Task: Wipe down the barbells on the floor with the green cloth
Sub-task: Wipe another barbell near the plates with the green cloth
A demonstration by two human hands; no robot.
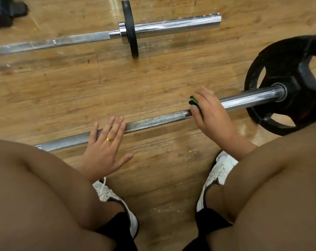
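Gripping cloth (194, 102) on bar (153, 122), R hand (210, 113)

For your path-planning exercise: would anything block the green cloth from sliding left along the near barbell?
Yes. The left hand rests, fingers straight, across the near barbell, left of the green cloth gripped by the right hand. The knurled stretch between them is bare.

Left grip (106, 147) flat; right grip (211, 113) curled round cloth (194, 101).
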